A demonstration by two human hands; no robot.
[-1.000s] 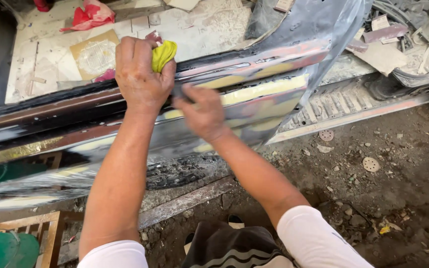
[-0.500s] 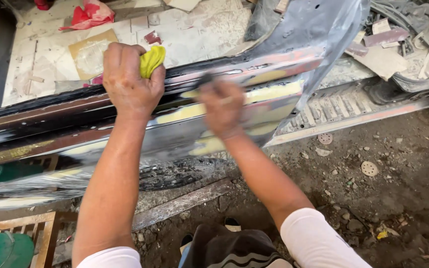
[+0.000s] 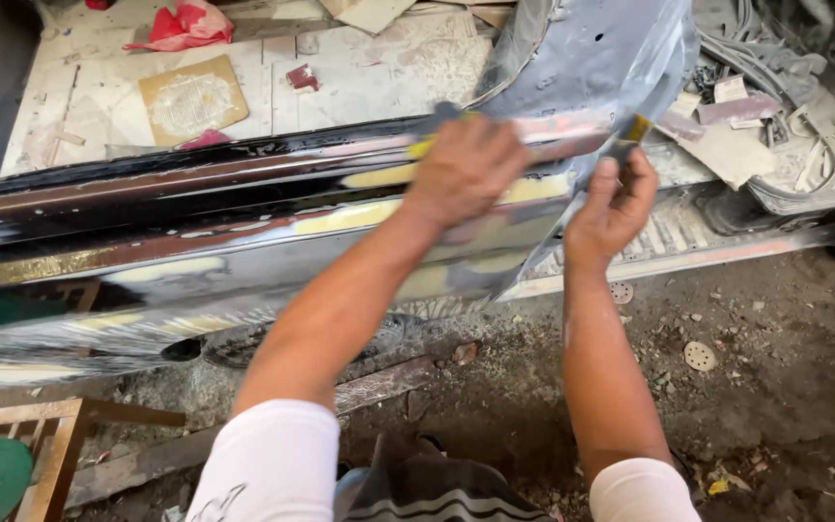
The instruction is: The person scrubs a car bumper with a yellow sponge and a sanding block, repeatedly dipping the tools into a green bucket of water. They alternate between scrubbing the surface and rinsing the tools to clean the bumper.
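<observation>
One long body panel point(image 3: 244, 242), glossy black with pale yellow filler patches, is stretched out under both hands and runs well off past the left hand. It's judged stiff but thin and awkward, probably lighter than it looks, and slick wherever it's wet and shiny; edges are likely sharp. It's best gripped along the folded top ridge or the bare grey end, not on the fresh filler.

Beyond the hands, a dusty white floor pan point(image 3: 359, 68) is seen, littered with a red rag point(image 3: 181, 24) and a tan sanding sheet point(image 3: 192, 100). Below the arms it's dirt ground point(image 3: 775, 387) with a small round disc point(image 3: 700, 356) lying on it.

The left hand point(image 3: 466, 169) is laid palm-down on the panel's upper ridge, fingers curled over something yellow that's mostly hidden, likely a cloth or sponge. The right hand point(image 3: 611, 208) is closed around a small yellow-handled tool point(image 3: 635, 130) at the panel's grey end, just beside the left hand; what kind of tool it is can't be made out.
</observation>
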